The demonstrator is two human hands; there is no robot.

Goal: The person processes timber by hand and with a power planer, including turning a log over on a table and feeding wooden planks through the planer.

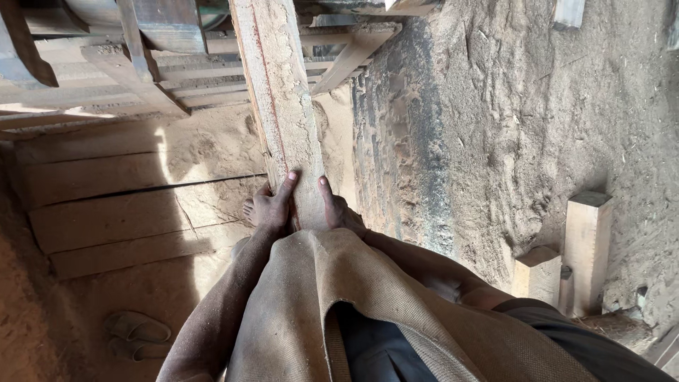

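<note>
A long rough wooden plank [283, 92] runs away from me up the middle of the view, dusted with sawdust. Both my hands grip its near end. My left hand [272, 206] clasps the plank's left edge, thumb lying on top. My right hand [337, 206] presses on the right edge, thumb up along the wood. A coarse burlap apron [311, 304] hangs over my front and hides the plank's nearest end.
Wooden boards [120, 212] covered in sawdust lie at left. A pair of sandals [134, 334] lies at lower left. Sawdust-caked floor [509, 127] fills the right, with short timber blocks [583, 247] standing at right. Timber framing [141, 64] crosses the top left.
</note>
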